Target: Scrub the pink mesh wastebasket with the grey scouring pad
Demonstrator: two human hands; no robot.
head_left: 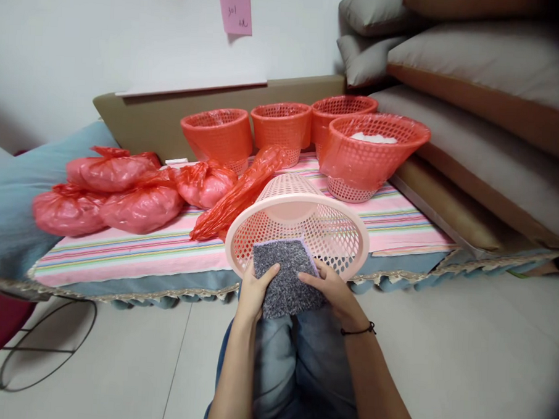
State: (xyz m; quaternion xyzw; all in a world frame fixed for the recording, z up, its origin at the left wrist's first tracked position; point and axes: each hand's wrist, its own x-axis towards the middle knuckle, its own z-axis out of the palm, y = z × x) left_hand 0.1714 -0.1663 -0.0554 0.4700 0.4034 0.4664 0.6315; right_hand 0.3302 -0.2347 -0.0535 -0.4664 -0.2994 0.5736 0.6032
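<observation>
A dark grey, fuzzy cleaning cloth [285, 284] with a pale purple edge is held in front of my knees. My left hand [258, 289] grips its left side, thumb on top. On the opposite side, my right hand [328, 286] pinches the cloth near the purple edge, its thumb also on top. Just behind the cloth, a pale pink mesh basket [301, 201] lies tipped on its side, its opening facing me. A bunched red plastic bag [243, 195] lies to the left of that basket.
Several red-bag-lined baskets [215, 135] stand along the back; the front right one [372, 152] holds something white. Tied, filled red bags [140, 206] sit at left on the striped cloth [175, 254]. Cushions [489, 70] are stacked at right. A stool [6, 327] stands at lower left.
</observation>
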